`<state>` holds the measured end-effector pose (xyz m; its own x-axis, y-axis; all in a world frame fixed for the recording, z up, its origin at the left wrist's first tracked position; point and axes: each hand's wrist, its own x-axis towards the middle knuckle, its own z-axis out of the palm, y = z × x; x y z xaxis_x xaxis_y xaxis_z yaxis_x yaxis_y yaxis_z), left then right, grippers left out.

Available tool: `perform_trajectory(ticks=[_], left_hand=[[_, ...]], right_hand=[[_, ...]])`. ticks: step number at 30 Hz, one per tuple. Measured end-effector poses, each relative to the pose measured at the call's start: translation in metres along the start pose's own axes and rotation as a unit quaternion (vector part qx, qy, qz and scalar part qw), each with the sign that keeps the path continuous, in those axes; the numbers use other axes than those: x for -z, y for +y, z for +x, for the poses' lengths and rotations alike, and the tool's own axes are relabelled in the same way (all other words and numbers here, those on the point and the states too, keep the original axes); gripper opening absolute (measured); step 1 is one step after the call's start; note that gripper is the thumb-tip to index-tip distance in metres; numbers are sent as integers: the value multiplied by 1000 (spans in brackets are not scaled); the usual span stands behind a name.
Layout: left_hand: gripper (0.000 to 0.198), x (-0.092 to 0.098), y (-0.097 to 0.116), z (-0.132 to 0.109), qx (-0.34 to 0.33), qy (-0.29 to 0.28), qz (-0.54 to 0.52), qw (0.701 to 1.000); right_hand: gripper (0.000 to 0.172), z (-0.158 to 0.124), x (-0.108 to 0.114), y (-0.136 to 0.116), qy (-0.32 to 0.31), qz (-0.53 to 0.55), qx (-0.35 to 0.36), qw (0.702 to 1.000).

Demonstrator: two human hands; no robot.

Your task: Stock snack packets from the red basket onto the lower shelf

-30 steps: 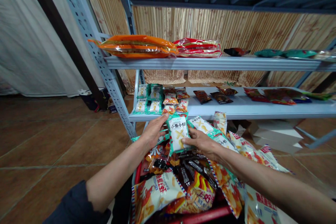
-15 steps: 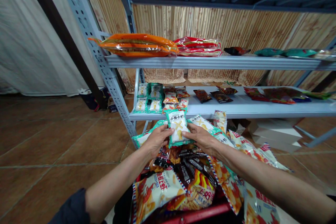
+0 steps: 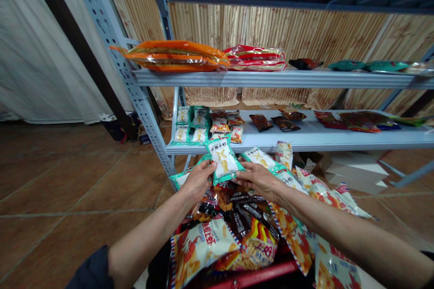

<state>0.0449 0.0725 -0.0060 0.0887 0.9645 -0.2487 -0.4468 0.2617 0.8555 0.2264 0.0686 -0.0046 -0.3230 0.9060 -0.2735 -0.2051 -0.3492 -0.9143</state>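
Left hand (image 3: pixel 198 181): holds a white snack bag (image 3: pixel 224 159)
Right hand (image 3: pixel 259 180): pinches the bag's lower edge
Under hands: a pile of snack bags (image 3: pixel 244 239)

Between my left hand (image 3: pixel 198 182) and right hand (image 3: pixel 259 179), the snack packet (image 3: pixel 223 159) is showing white with a green border and yellow X-shaped sticks. Below it, the chip bags (image 3: pixel 200 246) are flashing orange and cream, edged in red-and-blue stripes, and the bar (image 3: pixel 254 273) under them is gleaming red. Up on the pale blue shelf (image 3: pixel 271 79), an orange bag (image 3: pixel 172 56) and a red bag (image 3: pixel 256 58) are shining, while brown floor tiles (image 3: pixel 68 180) are spreading out beside my dark sleeve (image 3: pixel 91 273).
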Motion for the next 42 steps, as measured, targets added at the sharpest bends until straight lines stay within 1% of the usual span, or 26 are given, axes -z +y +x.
perform_trajectory(ticks=[3, 8, 12, 15, 18, 20, 24, 28, 31, 33, 35, 37, 39, 40, 42], left_hand=[[27, -1, 0, 1, 4, 12, 0, 1000], [20, -3, -1, 2, -11, 25, 6, 1000], [19, -4, -1, 2, -1, 28, 9, 1000], [19, -5, -2, 3, 0, 32, 4, 999], [19, -5, -2, 4, 1, 36, 4, 999], [20, -5, -2, 4, 4, 36, 4, 999], [23, -7, -1, 2, 4, 32, 4, 999], [29, -7, -4, -1, 0, 2, 8, 1000], [36, -6, -7, -3, -13, -20, 14, 1000], [40, -4, -9, -3, -9, -35, 40, 999], [44, -2, -10, -2, -8, -24, 88, 996], [48, 0, -9, -1, -44, 25, 152, 987], [48, 0, -7, 1, -118, 77, 220, 965], [45, -1, -5, 1, -157, 89, 250, 951], [36, -3, -2, 0, -209, 84, 292, 930]], right_hand=[[27, -1, -2, -1, 5, -19, -7, 1000], [22, -3, -6, -1, 15, -44, 1, 999], [19, -5, -8, -1, 10, -53, 9, 998], [21, -6, -8, -1, 4, -50, 9, 999], [27, -5, -7, 0, -12, -38, -3, 999], [29, -4, -6, 0, -10, -24, -15, 1000], [28, -2, -6, -1, 3, 1, -24, 1000], [29, -3, -8, -4, -3, 18, 2, 1000], [31, -3, -10, -4, -6, 13, 1, 1000], [30, -3, -12, -3, 5, 6, 6, 1000], [31, -3, -14, -3, 21, -1, 14, 1000], [34, -1, -14, -3, 36, -13, 25, 999], [39, 2, -14, -1, 51, -33, 56, 997], [40, 5, -13, -1, 59, -47, 81, 994], [42, 9, -11, 1, 74, -76, 129, 986]])
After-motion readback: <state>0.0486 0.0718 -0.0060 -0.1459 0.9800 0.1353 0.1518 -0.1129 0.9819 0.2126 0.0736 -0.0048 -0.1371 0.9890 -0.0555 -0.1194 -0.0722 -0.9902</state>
